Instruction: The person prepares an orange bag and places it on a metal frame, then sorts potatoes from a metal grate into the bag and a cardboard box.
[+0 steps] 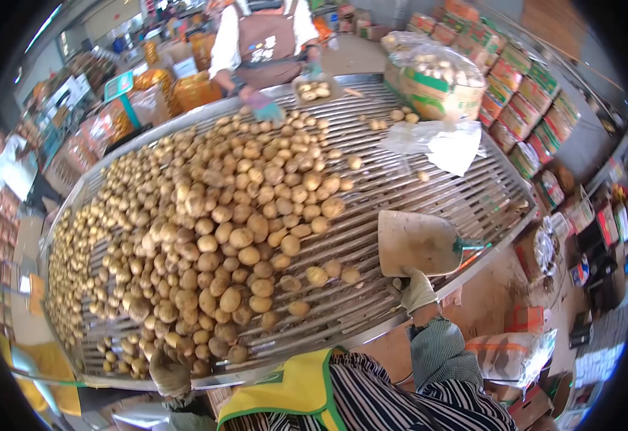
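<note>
– Yellow vest (278,391) nearest, green-edged, over black-and-white striped clothing (379,395). What carries the load?

– A broad desk (450,194) of parallel metal bars, gaps between them, smooth metal rim. Potatoes (241,238) heaped over its left and middle; a few strays on the bars to the right.

– The room?

– Printed cartons (529,108) stacked at right, orange sacks (195,91) at far left, a teal-topped stand (118,86) beside them. A person in a brown apron (265,43) opposite, one gloved hand (265,108) on the far edge of the heap, a small tray (317,90) of potatoes near the other. Another person (16,165) far left.

– Textures?

– Potatoes rounded, tan, dull-skinned. Scoop (414,241) wide, shallow, scuffed brown, green at the handle end. White plastic (454,147) crumpled on the bars; clear film over the open carton (436,90) behind.

– And the wearer's hands?

– Both in pale gloves. Right hand (418,291) touches the scoop's near edge; whether it grips, cannot tell. Left hand (170,373) curved against the heap's near edge; its hold cannot be told either.
</note>
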Demonstrator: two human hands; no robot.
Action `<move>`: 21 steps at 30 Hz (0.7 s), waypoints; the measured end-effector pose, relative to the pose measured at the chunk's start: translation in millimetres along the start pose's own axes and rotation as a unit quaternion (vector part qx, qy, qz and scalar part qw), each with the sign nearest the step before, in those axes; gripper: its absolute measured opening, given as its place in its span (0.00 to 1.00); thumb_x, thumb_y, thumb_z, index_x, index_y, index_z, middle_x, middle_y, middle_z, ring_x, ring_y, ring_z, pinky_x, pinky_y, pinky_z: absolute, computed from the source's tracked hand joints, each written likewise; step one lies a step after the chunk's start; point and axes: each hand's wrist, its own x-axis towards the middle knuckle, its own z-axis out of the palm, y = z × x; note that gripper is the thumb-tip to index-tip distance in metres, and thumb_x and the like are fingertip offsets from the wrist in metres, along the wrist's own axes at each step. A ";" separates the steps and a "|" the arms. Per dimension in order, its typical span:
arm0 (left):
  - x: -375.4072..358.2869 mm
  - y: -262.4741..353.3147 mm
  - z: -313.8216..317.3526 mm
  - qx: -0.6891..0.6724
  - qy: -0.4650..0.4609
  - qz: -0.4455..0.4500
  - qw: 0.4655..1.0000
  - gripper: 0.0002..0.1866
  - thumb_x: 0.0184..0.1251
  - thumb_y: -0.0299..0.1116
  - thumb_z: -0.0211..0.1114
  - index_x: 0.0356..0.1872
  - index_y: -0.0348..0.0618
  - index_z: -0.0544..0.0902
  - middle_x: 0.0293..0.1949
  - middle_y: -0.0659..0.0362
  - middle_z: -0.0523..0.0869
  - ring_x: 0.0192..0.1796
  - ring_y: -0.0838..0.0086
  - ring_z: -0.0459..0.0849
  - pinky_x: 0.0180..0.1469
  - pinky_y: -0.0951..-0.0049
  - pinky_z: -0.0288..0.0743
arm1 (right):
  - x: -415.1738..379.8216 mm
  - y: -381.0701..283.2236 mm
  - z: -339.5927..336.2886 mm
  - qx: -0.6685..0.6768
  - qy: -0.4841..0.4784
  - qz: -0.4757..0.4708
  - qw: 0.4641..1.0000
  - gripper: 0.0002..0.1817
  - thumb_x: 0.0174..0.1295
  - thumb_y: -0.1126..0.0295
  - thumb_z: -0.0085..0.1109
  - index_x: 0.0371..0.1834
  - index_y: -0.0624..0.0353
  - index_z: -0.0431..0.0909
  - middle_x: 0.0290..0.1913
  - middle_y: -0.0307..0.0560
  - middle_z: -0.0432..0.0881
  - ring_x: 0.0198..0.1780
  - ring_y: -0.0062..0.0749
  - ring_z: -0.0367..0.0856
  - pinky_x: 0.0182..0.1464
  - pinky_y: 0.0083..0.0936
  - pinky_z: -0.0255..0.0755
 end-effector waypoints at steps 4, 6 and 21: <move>-9.9 -18.7 -9.0 0.377 0.019 0.178 0.909 0.30 0.56 0.24 0.70 0.60 0.28 0.68 0.51 0.46 0.83 0.55 0.64 0.84 0.61 0.71 0.76 | 4.3 13.2 15.3 -0.145 -0.025 0.021 0.989 0.11 0.67 0.66 0.59 0.50 0.53 0.79 0.37 0.42 0.85 0.24 0.29 0.76 0.27 0.36 0.78; -17.6 -7.2 3.6 0.346 -0.027 0.143 0.927 0.23 0.58 0.20 0.66 0.56 0.29 0.72 0.49 0.51 0.83 0.55 0.67 0.83 0.57 0.72 0.77 | 5.5 16.9 25.7 -0.225 -0.121 0.031 0.966 0.13 0.66 0.67 0.61 0.52 0.56 0.78 0.40 0.45 0.86 0.24 0.29 0.79 0.22 0.31 0.77; -33.6 41.9 18.5 -0.313 0.139 -0.230 0.911 0.03 0.69 0.33 0.64 0.38 0.48 0.81 0.36 0.64 0.83 0.36 0.72 0.81 0.39 0.69 0.78 | -97.3 64.9 111.4 -0.316 -0.209 0.126 0.917 0.35 0.68 0.34 0.50 0.50 0.61 0.79 0.32 0.48 0.83 0.27 0.34 0.81 0.25 0.29 0.74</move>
